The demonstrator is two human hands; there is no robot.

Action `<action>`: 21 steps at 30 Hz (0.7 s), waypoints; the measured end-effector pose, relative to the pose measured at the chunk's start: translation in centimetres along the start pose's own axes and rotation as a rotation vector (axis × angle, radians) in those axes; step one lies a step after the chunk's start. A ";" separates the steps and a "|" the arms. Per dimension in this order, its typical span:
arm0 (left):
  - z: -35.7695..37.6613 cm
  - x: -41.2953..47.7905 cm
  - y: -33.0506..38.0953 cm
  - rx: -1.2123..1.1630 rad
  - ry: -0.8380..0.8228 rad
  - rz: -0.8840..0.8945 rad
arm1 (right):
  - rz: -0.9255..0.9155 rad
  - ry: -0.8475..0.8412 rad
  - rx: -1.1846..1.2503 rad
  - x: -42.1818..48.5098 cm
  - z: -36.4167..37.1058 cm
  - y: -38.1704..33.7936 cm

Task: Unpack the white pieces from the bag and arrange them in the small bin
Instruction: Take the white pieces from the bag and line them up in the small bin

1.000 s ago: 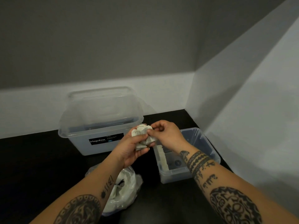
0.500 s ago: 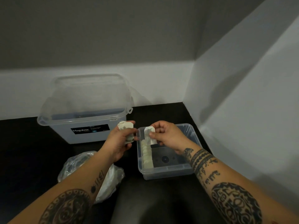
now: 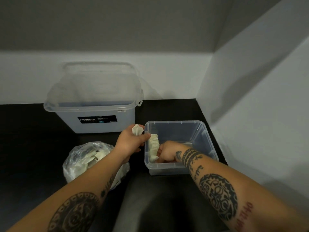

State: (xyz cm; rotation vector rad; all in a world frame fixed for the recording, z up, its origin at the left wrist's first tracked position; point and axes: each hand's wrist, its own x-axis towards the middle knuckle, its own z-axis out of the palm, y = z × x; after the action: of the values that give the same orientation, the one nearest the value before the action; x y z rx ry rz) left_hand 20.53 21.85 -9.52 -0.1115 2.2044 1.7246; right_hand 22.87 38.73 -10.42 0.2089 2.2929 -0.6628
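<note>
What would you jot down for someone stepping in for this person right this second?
The left hand grips a few white pieces just outside the small bin, by its left rim.
The right hand is down inside the bin, fingers curled against the row. Whether it holds a piece is hidden.
Done: that row of white pieces stands along the bin's left wall.
Left: add the pieces in the left hand, then take out the ones visible in the bag beside the left forearm.
</note>
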 end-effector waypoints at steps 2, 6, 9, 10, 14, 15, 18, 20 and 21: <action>0.0 0.0 -0.1 -0.015 0.005 -0.006 | 0.016 -0.001 -0.021 0.3 0.2 0.0; 0.0 -0.1 0.0 -0.020 0.009 -0.010 | 0.028 0.007 -0.097 0.4 0.2 0.0; 0.1 -0.2 0.3 -0.010 0.016 0.000 | 0.025 0.010 -0.155 0.1 0.1 0.0; 0.1 -0.2 0.5 -0.014 0.028 0.007 | 0.021 0.010 -0.172 -0.1 0.0 0.0; 0.0 -0.1 1.2 -0.075 0.061 0.035 | 0.022 0.040 -0.184 0.0 0.0 0.2; 0.0 -0.1 1.3 -0.079 0.060 0.042 | 0.028 0.058 -0.151 0.1 0.1 0.2; 0.0 0.0 1.6 -0.089 0.055 0.060 | 0.010 0.082 -0.167 0.0 0.1 -0.1; 0.0 -0.1 1.7 -0.126 0.045 0.061 | 0.017 0.079 -0.171 -0.3 0.1 -0.2; 0.0 -0.1 1.8 -0.162 0.037 0.052 | 0.024 0.073 -0.157 -0.3 0.0 -0.1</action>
State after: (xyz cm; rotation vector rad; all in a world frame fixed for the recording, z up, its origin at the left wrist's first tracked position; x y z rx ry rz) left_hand 20.19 22.31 -7.83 -0.1277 2.1074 1.9432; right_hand 23.06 38.71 -10.15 0.1887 2.3958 -0.4664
